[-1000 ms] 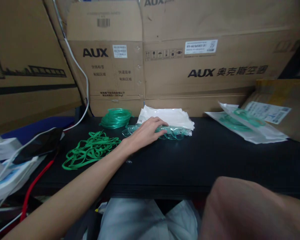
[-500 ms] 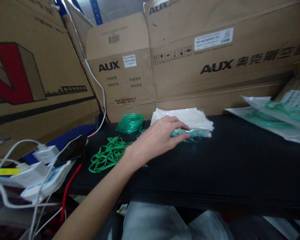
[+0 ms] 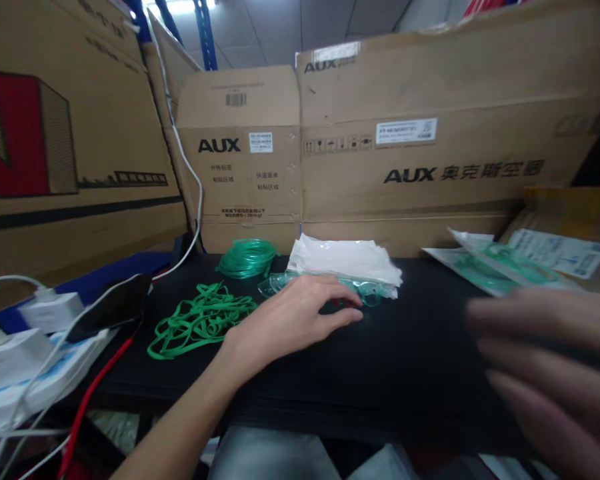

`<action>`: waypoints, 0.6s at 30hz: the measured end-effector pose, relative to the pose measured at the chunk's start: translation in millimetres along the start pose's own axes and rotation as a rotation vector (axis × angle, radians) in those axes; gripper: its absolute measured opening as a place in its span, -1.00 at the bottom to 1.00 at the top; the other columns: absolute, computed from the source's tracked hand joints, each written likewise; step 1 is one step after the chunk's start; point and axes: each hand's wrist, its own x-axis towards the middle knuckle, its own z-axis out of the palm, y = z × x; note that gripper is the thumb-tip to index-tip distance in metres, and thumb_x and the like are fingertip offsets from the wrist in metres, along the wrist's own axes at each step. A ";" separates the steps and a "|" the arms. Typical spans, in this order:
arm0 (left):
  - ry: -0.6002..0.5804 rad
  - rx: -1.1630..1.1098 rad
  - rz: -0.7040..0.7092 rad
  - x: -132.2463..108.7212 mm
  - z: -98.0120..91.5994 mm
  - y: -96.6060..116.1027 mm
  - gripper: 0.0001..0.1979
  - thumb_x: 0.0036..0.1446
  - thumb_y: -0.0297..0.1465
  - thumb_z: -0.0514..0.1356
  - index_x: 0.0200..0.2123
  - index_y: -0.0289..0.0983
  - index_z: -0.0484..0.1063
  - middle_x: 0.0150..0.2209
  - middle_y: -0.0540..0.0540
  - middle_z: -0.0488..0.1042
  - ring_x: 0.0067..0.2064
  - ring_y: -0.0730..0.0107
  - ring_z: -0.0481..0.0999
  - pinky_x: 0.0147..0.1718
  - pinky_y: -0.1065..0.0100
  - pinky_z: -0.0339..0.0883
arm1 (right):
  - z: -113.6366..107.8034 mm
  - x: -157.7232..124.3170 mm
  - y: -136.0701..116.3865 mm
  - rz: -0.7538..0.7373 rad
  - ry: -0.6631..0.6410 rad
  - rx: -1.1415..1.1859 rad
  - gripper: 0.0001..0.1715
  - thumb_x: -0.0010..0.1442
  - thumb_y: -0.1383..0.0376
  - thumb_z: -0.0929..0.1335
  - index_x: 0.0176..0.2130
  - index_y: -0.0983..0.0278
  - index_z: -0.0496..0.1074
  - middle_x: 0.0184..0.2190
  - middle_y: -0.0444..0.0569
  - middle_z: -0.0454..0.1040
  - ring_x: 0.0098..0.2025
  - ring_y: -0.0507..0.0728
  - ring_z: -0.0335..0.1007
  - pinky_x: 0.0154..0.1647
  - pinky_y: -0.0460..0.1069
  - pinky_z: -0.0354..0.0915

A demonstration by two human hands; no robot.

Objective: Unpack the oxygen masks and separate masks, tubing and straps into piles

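Plastic pieces (image 3: pixel 371 292) beyond both hands (image 3: pixel 295 308), nearer the left.

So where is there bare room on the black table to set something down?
Bare: the black table between the left hand, the blurred right hand and the green-filled packets. Crowded: around the left hand, with green straps, coiled tubing and the white stack.

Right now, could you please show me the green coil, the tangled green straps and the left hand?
Green coil (image 3: pixel 247 259): head view, middle of the loops.
Green straps (image 3: pixel 213 321): head view, middle of the tangle.
Left hand (image 3: pixel 299 310): head view, its back.
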 end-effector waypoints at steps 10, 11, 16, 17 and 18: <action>-0.030 -0.138 -0.049 -5.4 15.4 -1.1 -0.72 0.37 -0.23 0.22 -0.02 -0.22 0.64 -0.05 -0.09 0.67 -0.02 0.19 0.63 0.03 0.26 0.37 | 5.1 52.3 163.9 -0.147 -0.100 -0.910 -0.64 0.38 0.12 0.26 -0.28 0.26 0.52 -0.48 0.06 0.45 -0.55 0.22 0.33 -0.60 0.01 0.00; -0.043 -0.146 -0.049 -4.9 17.2 -1.3 -0.73 0.37 -0.24 0.22 -0.03 -0.22 0.65 -0.06 -0.10 0.67 -0.02 0.19 0.63 0.02 0.26 0.38 | 6.6 49.0 171.7 -0.153 -0.097 -0.929 -0.67 0.37 0.13 0.29 -0.32 0.26 0.49 -0.49 0.00 0.43 -0.55 0.17 0.30 -0.59 -0.01 -0.02; -0.068 -0.163 -0.042 -1.4 25.2 -0.4 -0.73 0.35 -0.26 0.23 -0.05 -0.22 0.67 -0.09 -0.12 0.69 -0.06 0.15 0.66 -0.04 0.25 0.41 | 2.1 58.0 191.9 -0.156 -0.105 -0.956 -0.70 0.38 0.14 0.40 -0.33 0.28 0.42 -0.50 -0.23 0.33 -0.54 -0.01 0.21 -0.51 -0.09 0.18; -0.064 -0.161 -0.047 -0.7 26.7 0.1 -0.73 0.35 -0.26 0.23 -0.05 -0.22 0.67 -0.09 -0.12 0.69 -0.06 0.13 0.66 -0.04 0.24 0.42 | -1.7 65.1 192.6 -0.145 -0.104 -0.955 -0.70 0.38 0.14 0.40 -0.32 0.28 0.43 -0.50 -0.23 0.34 -0.54 -0.01 0.22 -0.48 -0.08 0.22; -0.057 -0.157 -0.054 0.1 28.3 0.4 -0.73 0.34 -0.26 0.23 -0.05 -0.22 0.67 -0.09 -0.13 0.69 -0.06 0.12 0.66 -0.03 0.22 0.42 | -6.5 73.2 191.6 -0.130 -0.103 -0.953 -0.71 0.38 0.14 0.40 -0.32 0.28 0.43 -0.50 -0.23 0.34 -0.53 0.00 0.24 -0.45 -0.06 0.25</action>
